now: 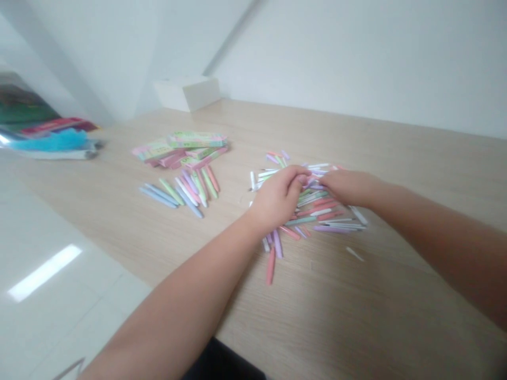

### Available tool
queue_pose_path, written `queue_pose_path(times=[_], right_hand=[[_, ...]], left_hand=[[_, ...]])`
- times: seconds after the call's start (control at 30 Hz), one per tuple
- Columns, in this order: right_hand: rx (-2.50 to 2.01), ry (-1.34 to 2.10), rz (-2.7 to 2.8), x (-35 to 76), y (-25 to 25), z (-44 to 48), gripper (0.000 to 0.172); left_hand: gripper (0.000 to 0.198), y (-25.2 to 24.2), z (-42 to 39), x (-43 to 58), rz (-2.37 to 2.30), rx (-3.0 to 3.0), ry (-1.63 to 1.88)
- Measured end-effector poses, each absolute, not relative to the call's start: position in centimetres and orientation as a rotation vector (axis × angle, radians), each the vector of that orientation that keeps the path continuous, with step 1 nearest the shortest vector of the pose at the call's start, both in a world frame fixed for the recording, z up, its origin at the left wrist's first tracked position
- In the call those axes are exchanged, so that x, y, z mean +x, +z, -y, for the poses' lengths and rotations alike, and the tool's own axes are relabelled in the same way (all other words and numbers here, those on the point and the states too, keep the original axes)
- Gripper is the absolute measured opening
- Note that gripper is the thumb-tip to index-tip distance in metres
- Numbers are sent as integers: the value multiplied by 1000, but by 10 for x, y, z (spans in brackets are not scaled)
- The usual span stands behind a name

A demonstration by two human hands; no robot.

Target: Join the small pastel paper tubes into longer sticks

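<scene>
A loose pile of pen parts (317, 211) in white, purple, coral and green lies on the wooden table. Over its left side is my left hand (279, 192), its thumb and fingers drawn together at the top of the pile. My right hand (344, 186) reaches in from the right, fingertips closed close to the left ones. Purple pieces (315, 183) show between the two hands, but blur hides what exactly each one grips. Left of the pile, several assembled-looking pens (194, 187) in pastel colours lie side by side.
Behind the pens, flat pink and green boxes (184, 149) are stacked loosely. A white box (190, 92) stands by the wall. Blue and red packages (55, 138) are at the far left. A coral piece (271, 266) and a thin white stick (355, 254) lie nearer me.
</scene>
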State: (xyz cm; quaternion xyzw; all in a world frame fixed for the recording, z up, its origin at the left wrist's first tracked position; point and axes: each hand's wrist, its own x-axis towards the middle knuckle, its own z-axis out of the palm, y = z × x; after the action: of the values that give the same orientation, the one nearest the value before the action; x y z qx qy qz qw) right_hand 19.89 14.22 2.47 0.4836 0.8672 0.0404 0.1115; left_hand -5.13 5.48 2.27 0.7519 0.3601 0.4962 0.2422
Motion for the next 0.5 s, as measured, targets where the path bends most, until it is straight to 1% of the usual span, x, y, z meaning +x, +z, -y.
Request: queue_pose_path(times=[0.13, 0.3, 0.43, 0.5], right_hand=[[1447, 114, -2654, 195, 23, -144, 25], [1609, 155, -2756, 180, 27, -127, 21], [1370, 116, -2770, 165, 30, -107, 28], [1213, 58, -2770, 159, 32, -101, 26]], left_hand=[[27, 23, -55, -51, -993, 2025, 1362], [28, 24, -55, -51, -982, 1978, 1370], [27, 25, -55, -52, -990, 1928, 1393], [26, 25, -55, -52, -991, 1930, 1402]])
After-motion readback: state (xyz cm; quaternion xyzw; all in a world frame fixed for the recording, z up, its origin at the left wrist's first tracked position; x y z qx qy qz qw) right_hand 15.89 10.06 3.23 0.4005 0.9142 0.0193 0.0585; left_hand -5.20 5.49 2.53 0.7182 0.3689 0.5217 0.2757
